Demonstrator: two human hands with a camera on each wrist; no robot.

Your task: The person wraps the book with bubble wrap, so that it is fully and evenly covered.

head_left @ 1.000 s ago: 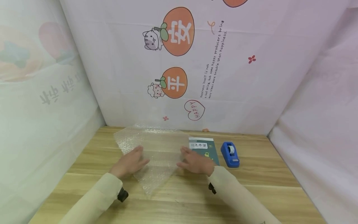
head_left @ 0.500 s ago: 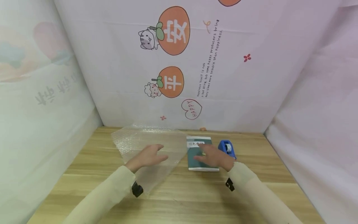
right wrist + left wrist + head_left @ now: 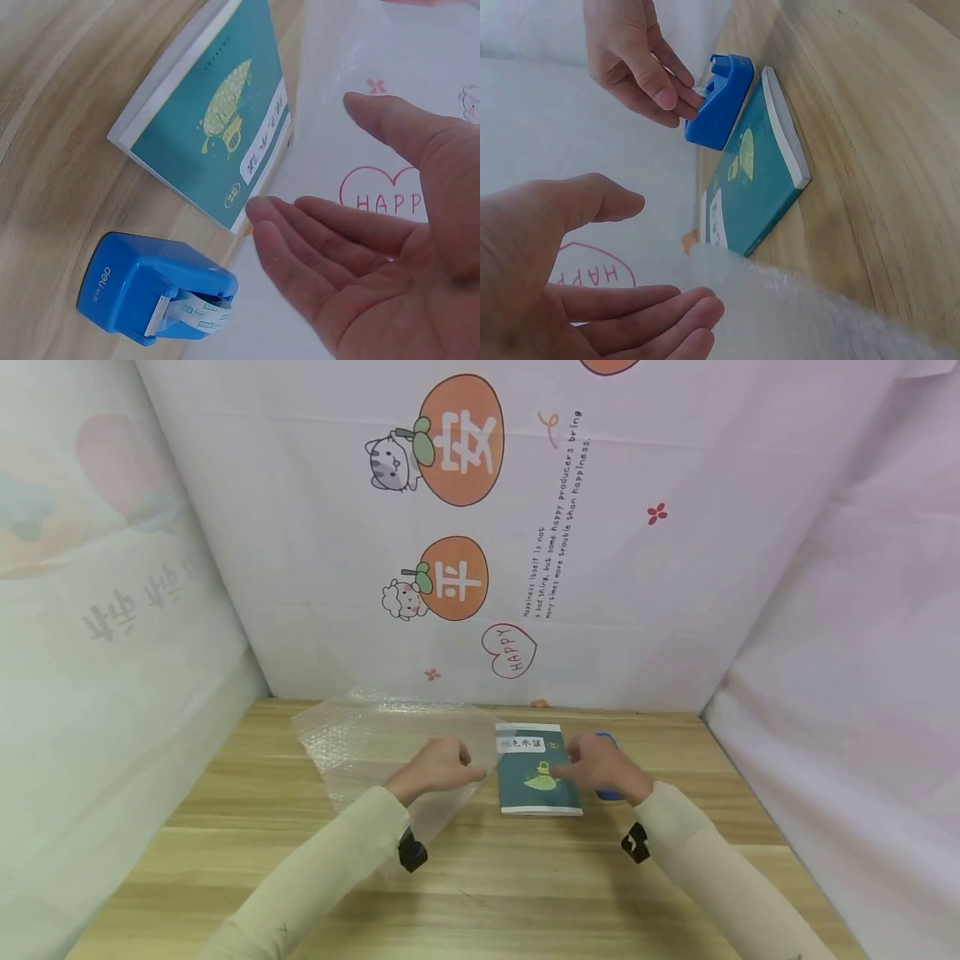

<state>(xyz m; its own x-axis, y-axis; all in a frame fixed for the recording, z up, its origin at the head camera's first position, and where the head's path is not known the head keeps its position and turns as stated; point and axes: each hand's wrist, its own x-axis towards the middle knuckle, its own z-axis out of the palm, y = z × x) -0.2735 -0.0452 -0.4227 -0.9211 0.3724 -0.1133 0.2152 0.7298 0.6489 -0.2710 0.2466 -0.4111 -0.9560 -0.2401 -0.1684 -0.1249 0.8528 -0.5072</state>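
A teal book (image 3: 525, 781) with a white label and a yellow-green leaf drawing lies on the wooden table. My left hand (image 3: 438, 766) hovers left of it, over the right part of a clear bubble wrap sheet (image 3: 352, 735), fingers relaxed and holding nothing. My right hand (image 3: 603, 766) is above the book's right edge, thumb and fingers apart and nothing between them. Beside the book stands a blue tape dispenser (image 3: 157, 289) with a roll of printed tape; in the head view the right hand mostly covers it. The bubble wrap's corner overlaps the book's left edge in the head view.
The wooden table (image 3: 480, 893) is bounded by a printed white cloth backdrop (image 3: 600, 635) behind and white cloth walls at both sides. A black wrist camera (image 3: 411, 850) is strapped at the left sleeve, another black one (image 3: 636, 843) at the right.
Both hands have left the bubble wrap and moved right, the left toward the book, the right over the book's right side and the dispenser. The bubble wrap stays spread flat.
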